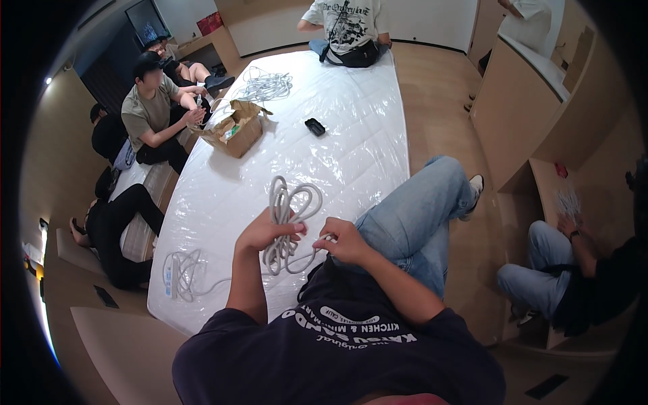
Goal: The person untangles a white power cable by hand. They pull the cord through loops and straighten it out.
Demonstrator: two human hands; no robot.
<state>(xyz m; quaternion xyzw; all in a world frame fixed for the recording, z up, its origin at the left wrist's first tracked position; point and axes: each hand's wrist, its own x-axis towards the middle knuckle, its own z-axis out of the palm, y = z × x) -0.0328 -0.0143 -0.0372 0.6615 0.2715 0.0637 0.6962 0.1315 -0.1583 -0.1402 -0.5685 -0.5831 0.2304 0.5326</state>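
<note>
A grey cable [275, 202], gathered into several long loops, is gripped by my left hand [263, 231] over the mattress. My right hand [344, 241], just to the right, pinches a length of the same cable between thumb and fingers. On the mattress to the left lies a white power strip [170, 278] with bluish faces, its grey cord in loose coils beside it. One stretch of that cord runs right and passes behind my left forearm; whether it joins the cable in my hands is hidden.
I sit on a plastic-wrapped mattress [358, 108]. An open cardboard box [237, 140], a small black tray-like object [314, 127] and a tangled cable pile [266, 86] lie on it. Several people sit around; one at right handles a pale cable bundle [569, 204].
</note>
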